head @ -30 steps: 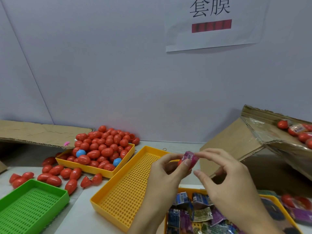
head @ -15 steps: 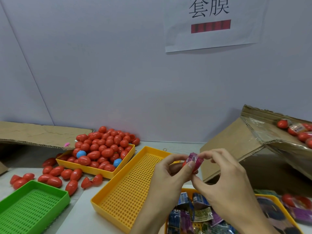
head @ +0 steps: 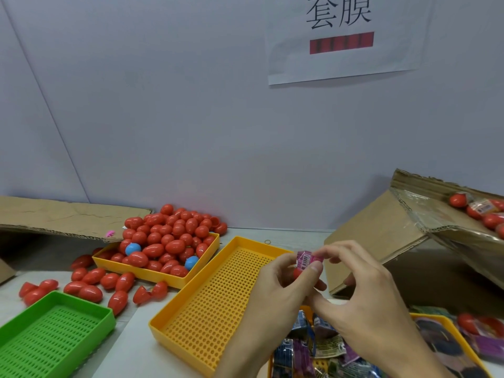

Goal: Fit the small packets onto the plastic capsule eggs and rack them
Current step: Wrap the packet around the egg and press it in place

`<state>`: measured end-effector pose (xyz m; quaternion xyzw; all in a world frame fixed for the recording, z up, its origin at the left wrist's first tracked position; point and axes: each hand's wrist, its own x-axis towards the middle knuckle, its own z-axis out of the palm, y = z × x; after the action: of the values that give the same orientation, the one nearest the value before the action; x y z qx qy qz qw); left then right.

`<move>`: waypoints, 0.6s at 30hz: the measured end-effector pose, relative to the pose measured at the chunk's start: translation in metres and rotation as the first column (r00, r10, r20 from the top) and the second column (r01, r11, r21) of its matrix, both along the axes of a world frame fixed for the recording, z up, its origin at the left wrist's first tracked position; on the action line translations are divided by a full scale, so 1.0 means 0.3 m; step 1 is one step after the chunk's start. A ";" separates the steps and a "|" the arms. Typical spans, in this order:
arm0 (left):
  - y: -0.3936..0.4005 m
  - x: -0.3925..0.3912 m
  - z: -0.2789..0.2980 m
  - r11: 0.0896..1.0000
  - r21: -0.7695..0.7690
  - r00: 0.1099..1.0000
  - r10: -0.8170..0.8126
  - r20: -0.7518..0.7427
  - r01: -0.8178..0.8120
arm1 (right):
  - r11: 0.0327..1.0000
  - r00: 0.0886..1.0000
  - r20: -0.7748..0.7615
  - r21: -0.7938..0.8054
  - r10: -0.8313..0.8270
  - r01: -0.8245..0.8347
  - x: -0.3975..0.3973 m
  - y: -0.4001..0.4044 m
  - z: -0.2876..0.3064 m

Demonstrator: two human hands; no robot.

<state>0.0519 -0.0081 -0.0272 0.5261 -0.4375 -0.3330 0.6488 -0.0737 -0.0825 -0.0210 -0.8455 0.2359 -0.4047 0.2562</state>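
Both hands work above the empty rack (head: 218, 301). The left hand (head: 283, 290) pinches a red egg (head: 297, 272); the right hand (head: 362, 293) pinches the packet (head: 306, 259) onto it. Many bare eggs (head: 166, 241) wait far left, so most work seems left.

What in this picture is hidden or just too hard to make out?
- Red egg, head view: mostly covered by the pink packet and both hands' fingers.
- Packet tray: cut off by the bottom edge, partly behind the right hand.
- Packet print: too small to read.
- Cardboard box contents: cut off at right.
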 end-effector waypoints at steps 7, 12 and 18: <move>-0.004 0.004 -0.006 0.999 0.039 0.996 0.001 0.090 -0.005 | 1.000 0.999 -0.044 0.010 0.001 -0.001 0.005 0.001 -0.014; -0.004 -0.002 -0.006 0.997 0.067 0.995 -0.031 0.092 0.025 | 1.000 0.999 -0.032 -0.002 -0.018 0.018 0.006 -0.005 -0.015; -0.010 0.000 -0.015 0.993 0.109 0.991 -0.051 0.126 0.038 | 0.999 0.999 -0.018 0.004 -0.037 0.037 -0.004 -0.008 -0.012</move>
<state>0.0520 -0.0110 -0.0317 0.5704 -0.4716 -0.3356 0.5827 -0.0751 -0.0850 -0.0245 -0.8441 0.2547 -0.4010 0.2486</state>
